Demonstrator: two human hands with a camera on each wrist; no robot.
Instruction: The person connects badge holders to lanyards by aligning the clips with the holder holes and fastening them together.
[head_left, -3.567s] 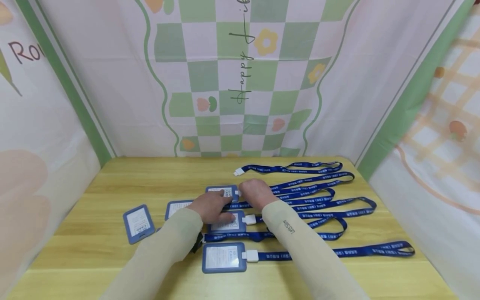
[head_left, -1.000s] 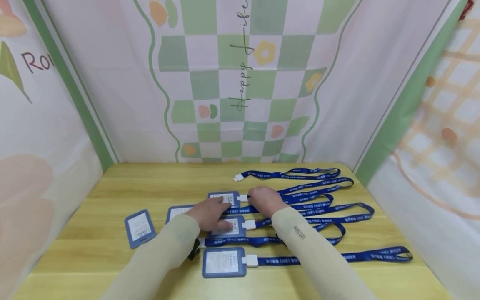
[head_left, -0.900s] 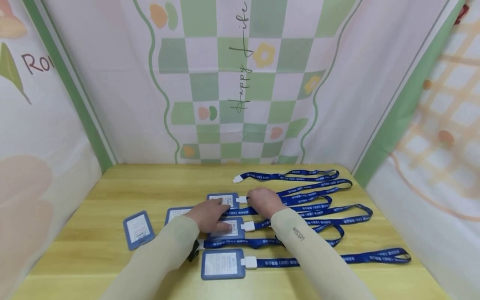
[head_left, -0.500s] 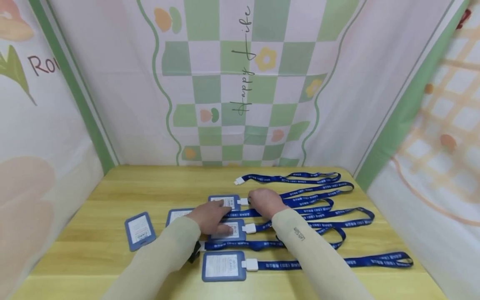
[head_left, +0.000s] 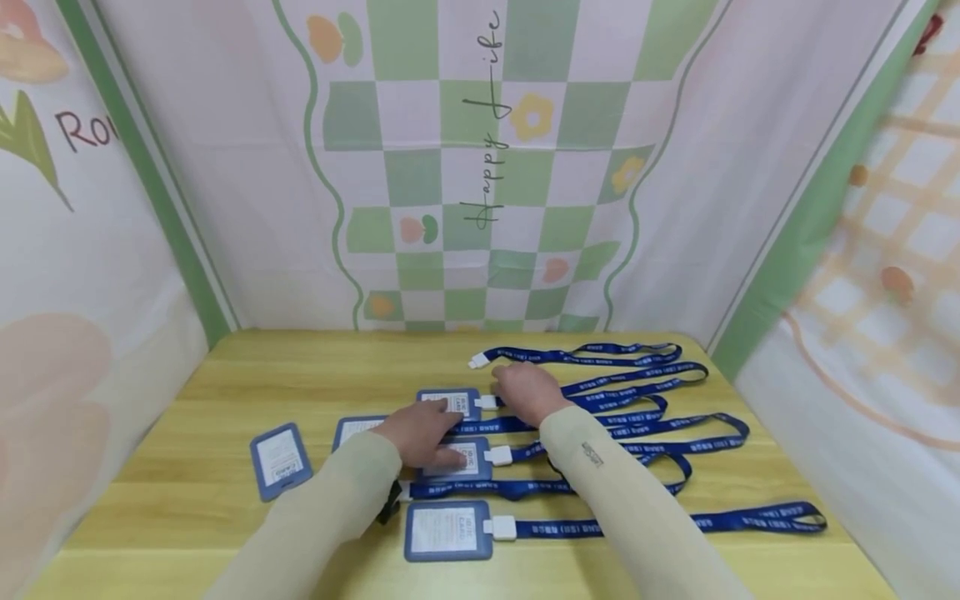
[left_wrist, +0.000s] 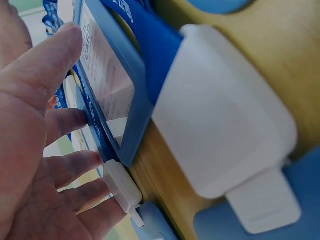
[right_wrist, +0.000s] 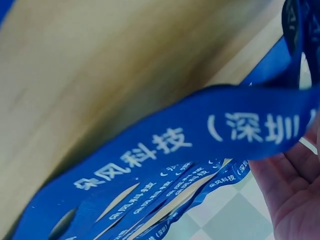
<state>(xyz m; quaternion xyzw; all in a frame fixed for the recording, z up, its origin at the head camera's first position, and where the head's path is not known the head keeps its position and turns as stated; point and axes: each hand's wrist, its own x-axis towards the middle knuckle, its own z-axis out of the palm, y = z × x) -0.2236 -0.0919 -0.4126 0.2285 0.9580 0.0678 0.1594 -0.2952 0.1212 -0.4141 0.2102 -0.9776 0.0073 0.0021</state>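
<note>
In the head view, my left hand (head_left: pixel 422 433) lies with spread fingers over the far blue badge holder (head_left: pixel 472 405), its thumb on the middle badge holder (head_left: pixel 480 463). The left wrist view shows those fingers loosely extended. My right hand (head_left: pixel 531 392) is just right of the far holder's white clip (head_left: pixel 487 402), above the blue lanyards (head_left: pixel 622 382); nothing shows in its fingers. In the right wrist view, a printed lanyard (right_wrist: pixel 200 127) passes before part of that hand. A near badge holder (head_left: pixel 447 532) lies attached to its own white clip (head_left: pixel 504 527).
At the back lies a lanyard (head_left: pixel 585 357) with a bare white clip (head_left: pixel 478 360). A badge holder without a lanyard (head_left: pixel 280 462) sits at the left. Another holder (head_left: pixel 352 427) is partly covered by the left arm. Fabric (head_left: pixel 480 250) hangs behind the wooden table (head_left: pixel 247 375).
My right hand has moved from the far holder's clip rightward along its lanyard, then slightly toward the back, off the strap. My left hand stays in place. The head view has tilted a little.
</note>
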